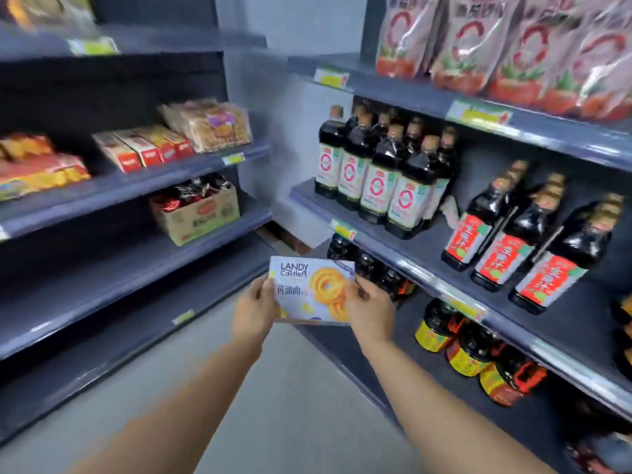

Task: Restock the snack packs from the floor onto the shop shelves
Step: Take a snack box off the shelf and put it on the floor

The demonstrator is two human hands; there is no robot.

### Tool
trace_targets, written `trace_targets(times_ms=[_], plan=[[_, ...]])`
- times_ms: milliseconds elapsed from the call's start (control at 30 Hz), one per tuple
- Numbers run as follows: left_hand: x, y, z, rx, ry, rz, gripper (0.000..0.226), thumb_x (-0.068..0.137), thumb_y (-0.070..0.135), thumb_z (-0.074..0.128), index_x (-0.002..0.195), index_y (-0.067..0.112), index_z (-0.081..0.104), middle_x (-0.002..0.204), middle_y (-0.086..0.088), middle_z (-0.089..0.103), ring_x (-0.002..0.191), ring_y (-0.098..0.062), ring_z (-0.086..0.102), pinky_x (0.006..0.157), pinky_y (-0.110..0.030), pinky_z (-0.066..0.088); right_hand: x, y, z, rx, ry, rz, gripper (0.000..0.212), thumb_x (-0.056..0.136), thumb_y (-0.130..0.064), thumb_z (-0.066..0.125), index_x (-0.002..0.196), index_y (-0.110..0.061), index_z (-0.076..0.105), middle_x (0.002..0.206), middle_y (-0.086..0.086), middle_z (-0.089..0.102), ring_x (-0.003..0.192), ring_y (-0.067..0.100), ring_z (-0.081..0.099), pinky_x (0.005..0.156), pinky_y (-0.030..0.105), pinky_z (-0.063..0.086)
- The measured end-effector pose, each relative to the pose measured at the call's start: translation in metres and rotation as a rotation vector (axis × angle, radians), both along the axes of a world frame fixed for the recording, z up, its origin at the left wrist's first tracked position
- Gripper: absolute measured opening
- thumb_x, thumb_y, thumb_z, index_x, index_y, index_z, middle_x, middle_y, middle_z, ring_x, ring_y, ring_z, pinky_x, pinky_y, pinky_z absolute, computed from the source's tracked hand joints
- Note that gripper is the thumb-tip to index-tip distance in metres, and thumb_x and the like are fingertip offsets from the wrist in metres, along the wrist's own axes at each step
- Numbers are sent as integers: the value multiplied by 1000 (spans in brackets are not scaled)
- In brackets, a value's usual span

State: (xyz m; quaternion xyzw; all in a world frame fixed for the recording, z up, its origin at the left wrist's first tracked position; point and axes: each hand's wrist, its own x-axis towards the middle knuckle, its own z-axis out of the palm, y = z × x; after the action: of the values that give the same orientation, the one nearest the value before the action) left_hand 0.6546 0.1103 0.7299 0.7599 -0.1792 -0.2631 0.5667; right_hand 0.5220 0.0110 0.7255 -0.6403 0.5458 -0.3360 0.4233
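I hold a pale blue cookie box (309,289) printed with yellow ring cookies and the words "LANDY Castle" in front of me, above the aisle floor. My left hand (253,309) grips its left edge with the thumb on the front. My right hand (371,307) grips its right edge. The box is upright, its front facing me, and it sits between the two shelf units. On the left unit, red and beige snack boxes (143,150) and a clear pack of biscuits (213,126) lie on an upper shelf (136,184).
A cardboard carton of dark red packets (196,210) stands on the left middle shelf. The lower left shelves (102,289) are bare. The right unit holds dark sauce bottles (383,172), red-labelled bottles (519,241), yellow-labelled jars (468,350) and pink bags (506,39) on top. Grey floor (260,388) runs between.
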Motion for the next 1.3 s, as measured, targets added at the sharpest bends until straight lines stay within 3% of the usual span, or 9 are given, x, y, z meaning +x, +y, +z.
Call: trace_targets(times_ms=[133, 333, 467, 667, 833, 967, 1067, 1133, 1300], plan=[[65, 22, 36, -55, -27, 59, 22, 99, 28, 42, 104, 28, 63, 98, 6, 66, 93, -18, 61, 76, -32, 45, 72, 11, 37, -35, -54, 61, 28, 93, -33, 58, 110, -15, 72, 99, 0, 73, 97, 22, 65, 88, 37, 51], [145, 41, 84, -102, -110, 142, 28, 97, 27, 41, 106, 24, 67, 103, 7, 68, 95, -15, 60, 79, -29, 45, 156, 18, 88, -71, -114, 203, 24, 95, -31, 55, 103, -18, 73, 80, -12, 63, 87, 18, 61, 72, 28, 44], [184, 49, 113, -128, -125, 225, 31, 97, 28, 41, 113, 27, 67, 110, 4, 69, 101, -19, 62, 91, -37, 51, 206, 17, 117, -108, -150, 296, 24, 95, -33, 54, 107, -23, 71, 87, -10, 65, 86, 12, 60, 66, 25, 42], [232, 49, 157, -192, -176, 367, 28, 101, 29, 40, 119, 30, 61, 99, 12, 64, 85, -7, 57, 64, -22, 44, 277, 2, 154, -150, -177, 399, 36, 92, -41, 56, 120, -23, 68, 115, -4, 69, 108, 18, 62, 89, 33, 50], [269, 45, 188, -193, -233, 486, 36, 100, 30, 39, 129, 22, 59, 118, 2, 65, 97, -14, 57, 65, -25, 42, 325, -12, 194, -207, -231, 552, 36, 96, -36, 54, 127, -19, 63, 115, -6, 65, 96, 8, 55, 75, 23, 45], [287, 47, 207, -221, -285, 566, 33, 100, 26, 39, 123, 20, 63, 101, 7, 65, 77, -4, 54, 62, -23, 43, 359, -16, 216, -260, -265, 641, 38, 96, -36, 54, 128, -18, 62, 124, -3, 65, 101, 10, 54, 80, 25, 41], [300, 57, 217, -202, -306, 621, 34, 99, 27, 39, 123, 22, 63, 96, 6, 65, 71, -8, 51, 58, -27, 40, 382, -12, 226, -285, -270, 696, 38, 96, -36, 54, 129, -18, 61, 126, -3, 64, 103, 8, 53, 81, 26, 42], [310, 64, 225, -194, -323, 642, 31, 99, 27, 40, 117, 25, 65, 99, 4, 66, 73, -11, 51, 57, -26, 40, 397, -6, 232, -286, -274, 722, 38, 96, -37, 53, 128, -19, 62, 125, -4, 64, 100, 7, 52, 81, 26, 43], [340, 87, 241, -195, -381, 684, 35, 97, 22, 40, 73, 34, 61, 83, 4, 64, 77, -17, 51, 69, -31, 39, 435, 14, 247, -251, -325, 786, 35, 97, -34, 53, 125, -17, 63, 110, -6, 66, 88, 7, 52, 73, 25, 44]])
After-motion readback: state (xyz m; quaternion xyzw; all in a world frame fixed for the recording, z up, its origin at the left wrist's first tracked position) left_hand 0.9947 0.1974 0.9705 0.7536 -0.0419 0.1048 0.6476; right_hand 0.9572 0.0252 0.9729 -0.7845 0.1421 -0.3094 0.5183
